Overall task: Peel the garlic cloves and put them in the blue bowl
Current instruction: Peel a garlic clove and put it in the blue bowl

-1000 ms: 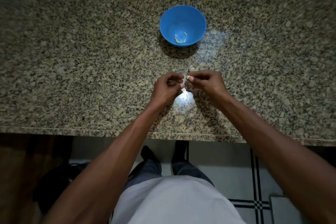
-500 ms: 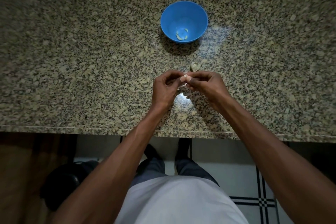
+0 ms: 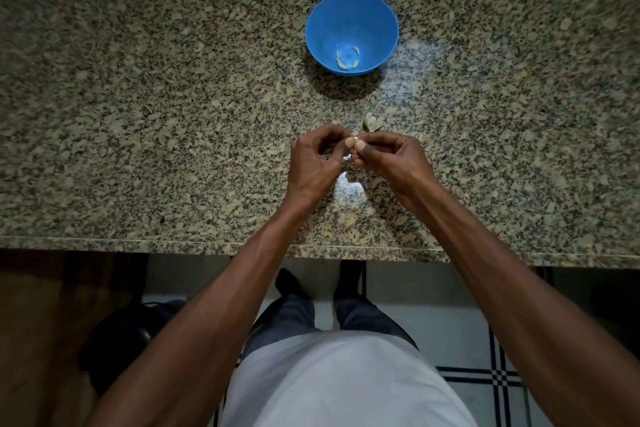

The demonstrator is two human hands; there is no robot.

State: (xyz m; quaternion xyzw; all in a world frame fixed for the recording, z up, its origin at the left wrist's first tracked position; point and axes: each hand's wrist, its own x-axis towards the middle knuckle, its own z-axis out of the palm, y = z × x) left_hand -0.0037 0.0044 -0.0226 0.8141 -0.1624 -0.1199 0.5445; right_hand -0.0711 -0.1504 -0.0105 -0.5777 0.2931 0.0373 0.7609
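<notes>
A blue bowl (image 3: 351, 32) stands on the granite counter, straight beyond my hands, with a few pale peeled cloves (image 3: 346, 59) at its bottom. My left hand (image 3: 317, 163) and my right hand (image 3: 391, 161) meet above the counter, fingertips together. Between them they pinch a small garlic clove (image 3: 354, 144), mostly hidden by thumbs and fingers. A piece of garlic with papery skin (image 3: 372, 121) lies on the counter just beyond my right hand.
The granite counter (image 3: 156, 114) stretches wide to both sides, its front edge near my forearms. A bright light spot lies on it under my hands. Below the edge are tiled floor, my feet and a dark round object (image 3: 121, 340) at left.
The view shifted slightly, so the bowl and hands sit a little higher in the frame. My hands stay together on the clove, fingers working at it with little movement.
</notes>
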